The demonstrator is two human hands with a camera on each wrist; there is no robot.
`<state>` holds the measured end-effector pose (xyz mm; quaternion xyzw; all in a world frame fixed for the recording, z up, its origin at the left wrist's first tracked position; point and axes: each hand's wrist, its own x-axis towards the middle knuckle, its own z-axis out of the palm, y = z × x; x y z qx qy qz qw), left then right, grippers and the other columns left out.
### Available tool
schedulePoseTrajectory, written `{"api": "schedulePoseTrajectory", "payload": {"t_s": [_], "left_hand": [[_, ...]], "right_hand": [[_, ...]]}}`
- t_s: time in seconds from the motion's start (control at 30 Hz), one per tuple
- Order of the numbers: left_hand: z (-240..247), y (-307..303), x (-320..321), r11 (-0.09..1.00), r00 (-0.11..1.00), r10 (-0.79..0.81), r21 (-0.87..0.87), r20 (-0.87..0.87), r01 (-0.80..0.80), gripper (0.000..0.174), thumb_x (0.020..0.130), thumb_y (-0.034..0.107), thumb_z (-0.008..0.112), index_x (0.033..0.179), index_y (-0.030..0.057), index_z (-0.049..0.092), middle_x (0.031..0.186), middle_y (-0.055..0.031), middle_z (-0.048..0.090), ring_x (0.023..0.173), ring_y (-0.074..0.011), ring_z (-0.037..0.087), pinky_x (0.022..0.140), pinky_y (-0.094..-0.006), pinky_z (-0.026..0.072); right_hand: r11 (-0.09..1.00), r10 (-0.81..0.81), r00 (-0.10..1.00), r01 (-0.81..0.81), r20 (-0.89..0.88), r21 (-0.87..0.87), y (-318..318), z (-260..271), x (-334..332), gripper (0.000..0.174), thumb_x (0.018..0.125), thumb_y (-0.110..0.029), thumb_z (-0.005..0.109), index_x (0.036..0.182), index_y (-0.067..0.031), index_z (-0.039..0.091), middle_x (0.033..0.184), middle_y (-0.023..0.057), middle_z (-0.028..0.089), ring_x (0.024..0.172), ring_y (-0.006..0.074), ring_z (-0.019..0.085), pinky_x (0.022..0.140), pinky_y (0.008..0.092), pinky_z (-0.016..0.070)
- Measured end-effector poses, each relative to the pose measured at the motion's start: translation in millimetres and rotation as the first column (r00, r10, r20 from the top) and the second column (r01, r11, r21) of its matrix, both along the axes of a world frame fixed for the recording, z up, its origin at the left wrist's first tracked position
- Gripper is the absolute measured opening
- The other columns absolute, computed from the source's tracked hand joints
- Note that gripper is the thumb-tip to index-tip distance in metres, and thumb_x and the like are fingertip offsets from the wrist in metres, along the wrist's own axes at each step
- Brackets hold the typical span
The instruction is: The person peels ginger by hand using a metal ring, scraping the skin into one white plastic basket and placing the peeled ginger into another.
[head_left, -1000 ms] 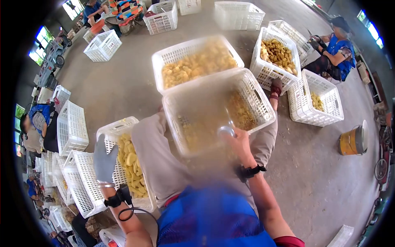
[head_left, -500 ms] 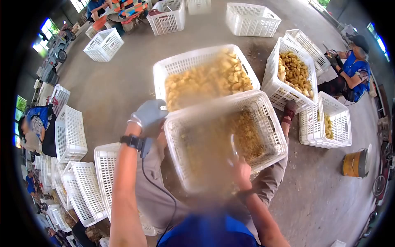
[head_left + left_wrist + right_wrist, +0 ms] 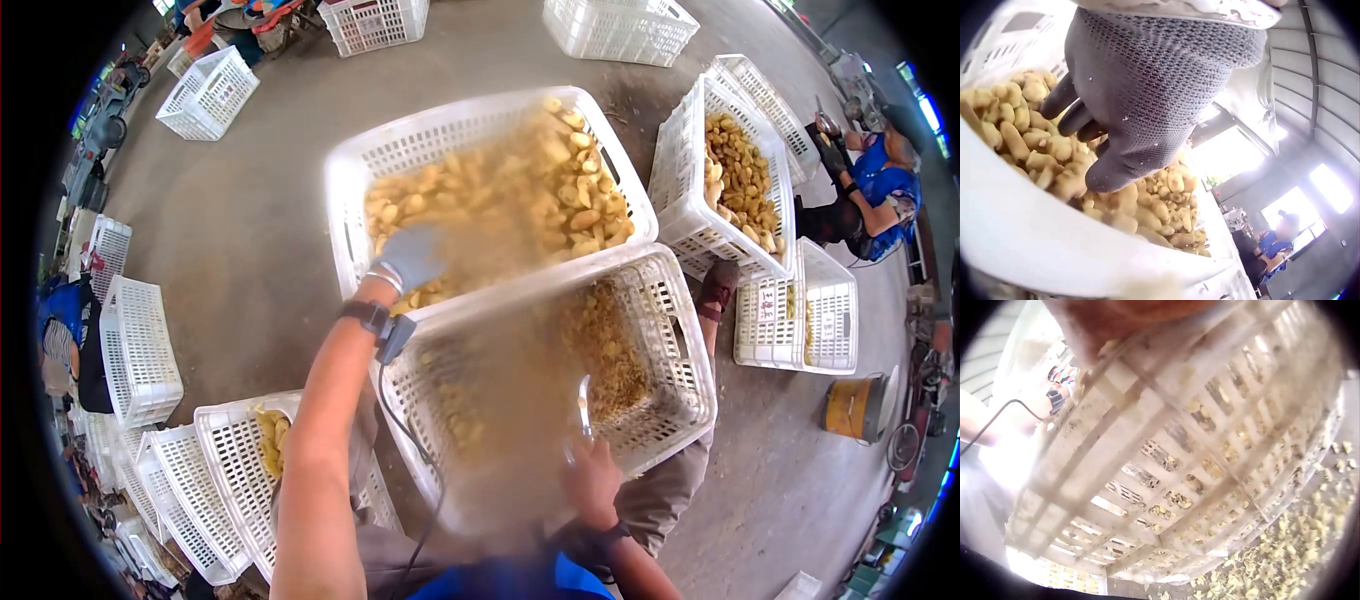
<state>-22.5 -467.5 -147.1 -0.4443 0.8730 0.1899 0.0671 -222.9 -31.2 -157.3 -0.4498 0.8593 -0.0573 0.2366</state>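
My left hand (image 3: 410, 258), in a grey knit glove, reaches over the near-left part of a white crate (image 3: 345, 225) of knobby ginger roots (image 3: 585, 190). In the left wrist view the gloved fingers (image 3: 1107, 178) point down at the ginger, thumb apart, with no piece showing in their grasp. Bare, my right hand (image 3: 594, 485) grips a slim tool with a shiny metal blade (image 3: 584, 405) at the near rim of a second crate (image 3: 690, 400). Brown-yellow peelings (image 3: 610, 370) lie inside that one. A blur covers its middle. In the right wrist view, its slatted wall (image 3: 1166, 437) fills the picture.
At the left, a crate (image 3: 235, 440) holds pale yellow pieces (image 3: 272, 440). More ginger fills a crate (image 3: 690, 200) at the right, near a seated person (image 3: 880, 190). A yellow bucket (image 3: 855, 408) stands on the floor. Peel scraps (image 3: 1279, 556) litter the ground beneath the near crate.
My left hand has moved from the left crate of pale pieces, up and right, over the ginger crate. The right hand keeps hold of the bladed tool, now nearer my body.
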Motion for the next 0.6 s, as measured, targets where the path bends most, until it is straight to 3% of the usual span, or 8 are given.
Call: {"api": "schedulePoseTrajectory", "payload": {"t_s": [0.03, 0.13, 0.17, 0.27, 0.4, 0.6], "left_hand": [[18.8, 0.1, -14.6, 0.998, 0.999, -0.033, 0.047, 0.026, 0.031, 0.064, 0.082, 0.026, 0.073, 0.143, 0.0152, 0.056, 0.149, -0.0177, 0.052, 0.13, -0.0382, 0.056, 0.107, -0.0458, 0.0476], [41.9, 4.8, -40.3, 0.995, 0.997, -0.065, 0.077, -0.046, 0.069, 0.073, 0.08, 0.022, 0.074, 0.149, 0.0188, 0.051, 0.157, -0.017, 0.045, 0.138, -0.0399, 0.049, 0.111, -0.0483, 0.0449], [41.6, 2.4, -49.6, 0.987, 0.996, -0.088, 0.131, -0.004, 0.088, 0.08, 0.078, 0.016, 0.074, 0.153, 0.0237, 0.047, 0.162, -0.0163, 0.038, 0.144, -0.0414, 0.043, 0.115, -0.0505, 0.0416], [44.8, 1.9, -62.9, 0.957, 0.968, -0.238, 0.187, 0.077, 0.22, 0.08, 0.077, 0.012, 0.073, 0.152, 0.0254, 0.049, 0.162, -0.0168, 0.039, 0.145, -0.04, 0.042, 0.116, -0.0491, 0.0406], [22.2, 1.6, -61.6, 0.967, 0.968, -0.241, 0.097, 0.062, 0.235, 0.065, 0.078, 0.009, 0.072, 0.139, 0.0293, 0.063, 0.16, -0.0164, 0.041, 0.146, -0.0382, 0.041, 0.116, -0.0498, 0.0403], [10.6, 6.8, -48.5, 0.986, 0.986, -0.147, 0.068, -0.084, 0.153, 0.063, 0.079, 0.013, 0.074, 0.138, 0.0336, 0.064, 0.158, -0.0133, 0.045, 0.141, -0.0378, 0.046, 0.115, -0.0503, 0.0404]], "right_hand": [[1.0, 0.003, 1.0, -0.003, -0.007, -0.006, 4.9, -6.1, -1.3, 0.025, 0.084, -0.024, 0.07, 0.109, -0.0213, 0.071, 0.1, 0.0148, 0.06, 0.079, 0.0395, 0.066, 0.063, 0.052, 0.053], [0.999, 0.037, 0.998, -0.037, -0.05, -0.004, 17.9, -25.9, -6.0, 0.029, 0.083, -0.024, 0.071, 0.112, -0.0217, 0.07, 0.1, 0.0137, 0.059, 0.079, 0.0388, 0.065, 0.062, 0.0518, 0.0523], [0.999, 0.046, 0.997, -0.046, -0.062, 0.006, 19.4, -29.0, -6.8, 0.03, 0.083, -0.024, 0.071, 0.113, -0.0218, 0.069, 0.1, 0.0133, 0.059, 0.079, 0.0385, 0.065, 0.061, 0.0518, 0.0521], [0.998, 0.043, 0.997, -0.041, -0.056, 0.037, 25.2, -32.4, -7.4, 0.034, 0.081, -0.024, 0.071, 0.115, -0.0215, 0.068, 0.1, 0.0124, 0.058, 0.079, 0.0377, 0.065, 0.061, 0.0519, 0.0515], [0.999, 0.049, 0.998, -0.048, -0.038, 0.021, 24.5, -29.4, -8.2, 0.036, 0.08, -0.024, 0.071, 0.115, -0.0213, 0.068, 0.1, 0.0119, 0.058, 0.08, 0.0371, 0.065, 0.061, 0.052, 0.0514], [0.999, 0.04, 0.999, -0.04, 0.014, 0.002, 12.6, -10.9, -5.4, 0.033, 0.08, -0.025, 0.071, 0.113, -0.0209, 0.069, 0.101, 0.0122, 0.058, 0.081, 0.037, 0.065, 0.063, 0.0522, 0.0521]]}}
